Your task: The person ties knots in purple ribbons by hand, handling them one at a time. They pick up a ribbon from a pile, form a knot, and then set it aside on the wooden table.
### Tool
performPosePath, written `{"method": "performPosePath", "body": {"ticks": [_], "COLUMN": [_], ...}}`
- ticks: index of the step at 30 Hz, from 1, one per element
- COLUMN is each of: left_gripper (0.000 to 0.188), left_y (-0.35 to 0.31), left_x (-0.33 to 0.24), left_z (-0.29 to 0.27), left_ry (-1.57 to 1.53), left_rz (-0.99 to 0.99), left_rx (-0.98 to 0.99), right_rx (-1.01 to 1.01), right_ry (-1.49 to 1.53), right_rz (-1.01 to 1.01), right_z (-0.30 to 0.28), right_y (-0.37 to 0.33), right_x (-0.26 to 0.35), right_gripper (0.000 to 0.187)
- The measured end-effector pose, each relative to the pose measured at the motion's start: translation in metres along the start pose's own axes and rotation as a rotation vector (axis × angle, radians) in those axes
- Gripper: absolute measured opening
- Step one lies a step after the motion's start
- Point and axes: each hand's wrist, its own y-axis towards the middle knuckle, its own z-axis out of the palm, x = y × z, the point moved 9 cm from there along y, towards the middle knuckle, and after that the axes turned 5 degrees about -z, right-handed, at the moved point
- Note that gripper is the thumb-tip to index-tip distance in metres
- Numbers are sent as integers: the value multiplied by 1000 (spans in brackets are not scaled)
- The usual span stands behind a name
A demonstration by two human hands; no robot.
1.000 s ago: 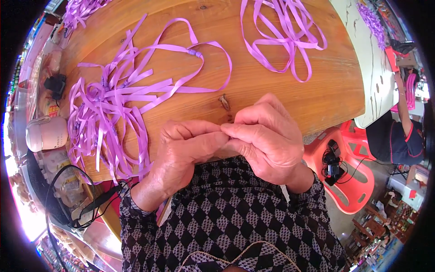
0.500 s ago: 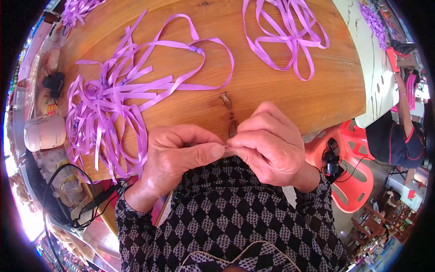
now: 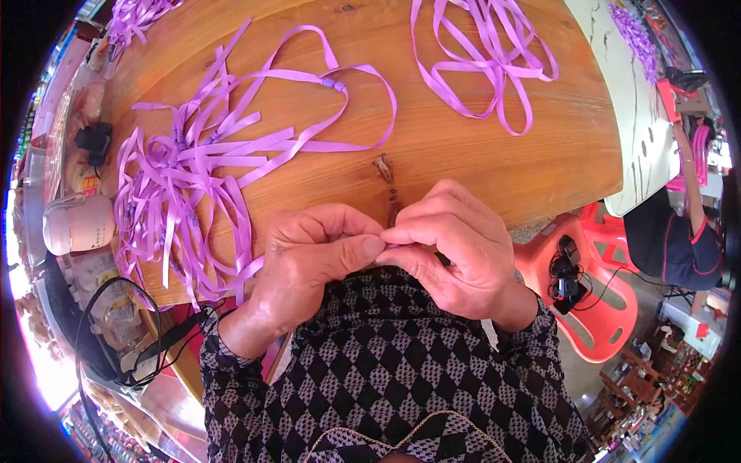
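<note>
My left hand (image 3: 320,251) and my right hand (image 3: 455,251) meet in front of my chest, just off the table's near edge. Thumb and forefinger of each are pinched together, fingertips touching. A sliver of purple ribbon (image 3: 394,246) shows between them; my fingers hide the rest. Left of my left hand lies a tangled heap of purple ribbon loops (image 3: 181,185), some with darker purple bands such as the small clasp (image 3: 333,85). Another bundle of purple ribbons (image 3: 498,65) lies farther off on the right.
A wooden table (image 3: 463,166) fills the middle, with a white marbled tabletop (image 3: 641,147) at its right. An orange-red stool (image 3: 598,309) bears a black device with cables (image 3: 570,282). At left are a pale pouch (image 3: 79,225) and black cable. Another person's arm (image 3: 689,177) shows at far right.
My fingertips have drawn closer together, and a little purple now shows between them. My left hand has shifted slightly right. A ribbon strip now shows beside my left wrist.
</note>
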Motion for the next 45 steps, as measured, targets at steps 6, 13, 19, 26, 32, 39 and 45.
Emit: {"method": "performPosePath", "body": {"ticks": [6, 13, 19, 26, 32, 39, 45], "left_gripper": [13, 13, 13, 12, 12, 14, 12], "left_y": [-5, -11, -15, -22, -32, -48, -60], "left_x": [1, -5, -13, -27, -31, -31, -55], "left_z": [-3, -2, 3, 6, 18, 39, 25], "left_ry": [210, 204, 210, 722, 981, 939, 800], "left_rz": [46, 89, 204, 415, 577, 908, 705], "left_rx": [21, -26, -41, -123, -64, -50, -128], "right_rx": [90, 111, 28, 18, 116, 182, -124], "right_ry": [79, 50, 31, 188, 340, 439, 537], "right_rz": [-3, -14, -73, 52, 192, 384, 355], "right_z": [2, 4, 2, -1, 6, -1, -33], "right_y": [-3, 4, -2, -10, -20, -29, -25], "right_x": [2, 5, 6, 1, -5, 0, -13], "right_gripper": [25, 26, 25, 18, 12, 4, 13]}}
